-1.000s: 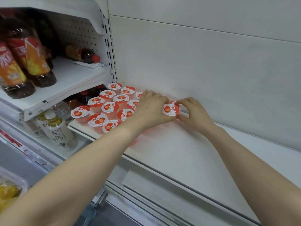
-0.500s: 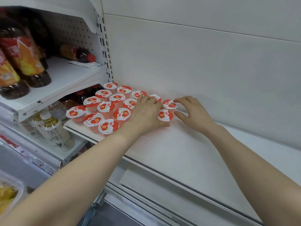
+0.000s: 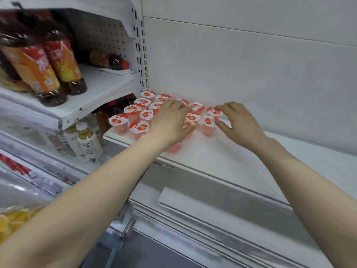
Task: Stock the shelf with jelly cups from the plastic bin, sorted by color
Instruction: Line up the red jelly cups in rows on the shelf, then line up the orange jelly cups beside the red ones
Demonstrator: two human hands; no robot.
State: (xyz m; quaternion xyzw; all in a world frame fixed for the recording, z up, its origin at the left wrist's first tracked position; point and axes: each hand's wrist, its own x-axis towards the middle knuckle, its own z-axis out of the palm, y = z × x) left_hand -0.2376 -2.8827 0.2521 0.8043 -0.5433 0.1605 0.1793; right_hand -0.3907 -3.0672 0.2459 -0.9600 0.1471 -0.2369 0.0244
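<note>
Jelly cups (image 3: 139, 127) first: how many are you counting?

— Thirteen red strawberry lids are showing plainly, all bunching at the left end of the shelf (image 3: 251, 167). The left hand (image 3: 170, 122) is covering at least two more. Two big orange-label bottles (image 3: 48, 66) are standing on the upper-left shelf, with another bottle (image 3: 110, 60) lying behind them.

What are the hands doing?

— The left hand is lying palm down over the group, its fingers close together and slightly bent. The right hand (image 3: 237, 122) is arching with fingers spread, its index tip touching the far-right cup (image 3: 214, 112) and its thumb touching the cup just nearer.

Where is room opening up?

— The slotted upright (image 3: 143, 55) is closing off the left side, and two cups are sitting at the near edge. To the right, white shelf is running on well past the right hand.

Anything changing?

— A second ago both hands were pinching one cup between them. Now no cup is being pinched, and the right hand is reaching closer in than half a second ago. The plastic bin (image 3: 21, 207) is sitting blurred at near left.
</note>
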